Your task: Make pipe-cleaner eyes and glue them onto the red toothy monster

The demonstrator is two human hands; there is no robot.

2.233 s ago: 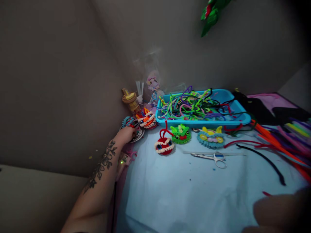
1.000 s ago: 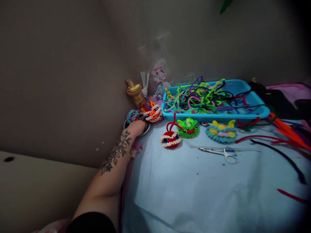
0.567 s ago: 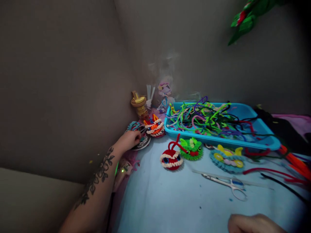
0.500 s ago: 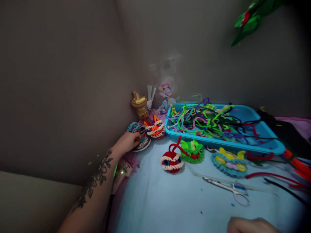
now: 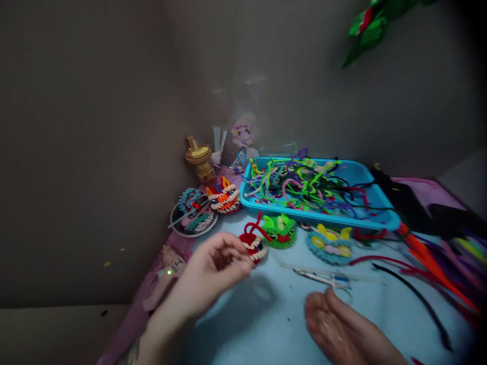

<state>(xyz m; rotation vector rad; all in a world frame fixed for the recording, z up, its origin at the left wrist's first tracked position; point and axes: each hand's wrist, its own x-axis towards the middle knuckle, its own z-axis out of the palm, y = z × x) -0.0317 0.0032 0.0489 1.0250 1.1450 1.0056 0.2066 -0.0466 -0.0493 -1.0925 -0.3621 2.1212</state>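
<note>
My left hand (image 5: 220,268) hovers over the cloth, just in front of the red ornament (image 5: 251,245) with cream trim, and partly covers it. Its thumb and fingertips come close together; anything small between them cannot be made out. Palm up and slightly cupped, my right hand (image 5: 342,327) is near the front, with pale glints on the palm that I cannot identify. Beyond it lie scissors (image 5: 317,277) and a thin clear stick. A green ornament (image 5: 280,231) and a blue-and-yellow one (image 5: 330,245) sit behind. At left, a round dish (image 5: 180,230) holds tweezers, small beads and a blue piece.
A blue tray (image 5: 380,215) full of tangled pipe cleaners stands at the back. Left of it are an orange-and-white ornament (image 5: 224,197) and a brown lidded cup (image 5: 201,162). Loose pipe cleaners (image 5: 426,256) spread along the right. A green hanging piece (image 5: 369,35) is overhead.
My left hand has left the round dish and come right and nearer, in front of the red ornament. My right hand has risen further into view, palm up. The view has shifted right.
</note>
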